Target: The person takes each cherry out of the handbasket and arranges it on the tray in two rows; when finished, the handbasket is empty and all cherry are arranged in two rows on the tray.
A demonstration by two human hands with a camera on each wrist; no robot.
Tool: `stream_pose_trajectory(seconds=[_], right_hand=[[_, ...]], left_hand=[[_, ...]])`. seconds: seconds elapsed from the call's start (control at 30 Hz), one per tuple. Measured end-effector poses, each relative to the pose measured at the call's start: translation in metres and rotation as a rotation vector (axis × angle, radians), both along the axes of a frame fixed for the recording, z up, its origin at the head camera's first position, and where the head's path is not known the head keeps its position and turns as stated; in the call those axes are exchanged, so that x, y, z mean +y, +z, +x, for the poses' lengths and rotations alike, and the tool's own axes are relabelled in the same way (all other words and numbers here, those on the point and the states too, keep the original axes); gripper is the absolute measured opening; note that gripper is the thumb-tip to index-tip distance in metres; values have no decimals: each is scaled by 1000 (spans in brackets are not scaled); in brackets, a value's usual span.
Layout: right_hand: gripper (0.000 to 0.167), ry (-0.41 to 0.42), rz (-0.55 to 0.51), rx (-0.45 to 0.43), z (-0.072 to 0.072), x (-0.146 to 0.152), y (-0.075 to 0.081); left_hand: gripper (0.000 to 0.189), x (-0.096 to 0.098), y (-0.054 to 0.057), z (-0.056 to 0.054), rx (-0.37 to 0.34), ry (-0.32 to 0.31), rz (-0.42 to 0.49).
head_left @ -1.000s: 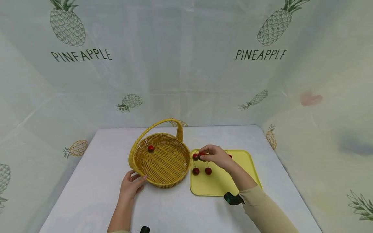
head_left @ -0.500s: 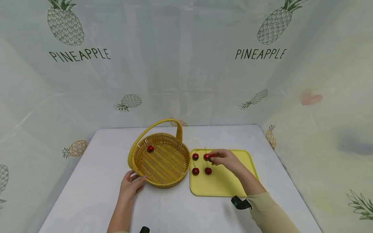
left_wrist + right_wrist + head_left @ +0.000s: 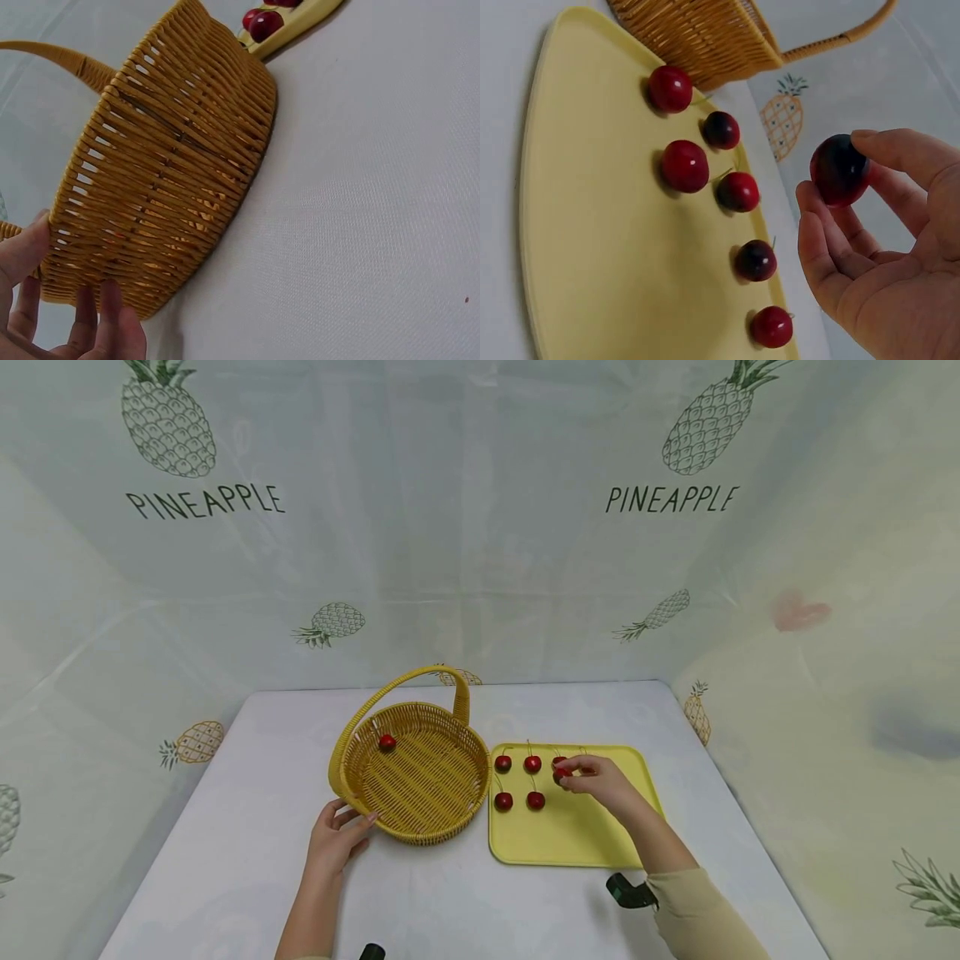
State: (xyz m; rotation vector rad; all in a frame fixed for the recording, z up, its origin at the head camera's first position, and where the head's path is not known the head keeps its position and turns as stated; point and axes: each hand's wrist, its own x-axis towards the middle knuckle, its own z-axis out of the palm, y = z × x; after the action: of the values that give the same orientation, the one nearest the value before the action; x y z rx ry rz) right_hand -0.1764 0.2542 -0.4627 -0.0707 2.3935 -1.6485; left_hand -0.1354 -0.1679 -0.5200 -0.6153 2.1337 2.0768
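Observation:
On the left of the table stands a round yellow wicker basket [image 3: 423, 789] with an arched handle and one red cherry [image 3: 387, 743] inside. My left hand [image 3: 337, 842] grips its near-left rim, thumb at the rim and fingers against the woven outer wall [image 3: 161, 161]. To the right lies a yellow tray [image 3: 562, 843] bearing several cherries [image 3: 684, 166] in two rows. Above the tray my right hand [image 3: 600, 781] pinches a dark red cherry [image 3: 840, 171] between thumb and fingers, apart from the others. In the head view, that hand partly covers the back row.
The tray's left edge is close beside the basket. A white table [image 3: 225, 827] carries both. Behind it hangs a pale curtain [image 3: 480, 568] with pineapple prints. A black device [image 3: 630, 892] is strapped at my right wrist.
My right hand has moved rightward over the tray, still pinching its cherry. A cherry in the back row has come into view behind it. The left hand and basket stay put.

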Motion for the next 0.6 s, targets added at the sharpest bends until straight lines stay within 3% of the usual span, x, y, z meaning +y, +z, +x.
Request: stream_pose_trajectory(seconds=[0.23,0.6], right_hand=[[29,-33,23,-22,-3,13,-30],[33,-78,45,-52,-1,13,-47]], left_hand=[[65,0,0,0,4,-2,-5],[63,1,0,0,13,-1,-10]])
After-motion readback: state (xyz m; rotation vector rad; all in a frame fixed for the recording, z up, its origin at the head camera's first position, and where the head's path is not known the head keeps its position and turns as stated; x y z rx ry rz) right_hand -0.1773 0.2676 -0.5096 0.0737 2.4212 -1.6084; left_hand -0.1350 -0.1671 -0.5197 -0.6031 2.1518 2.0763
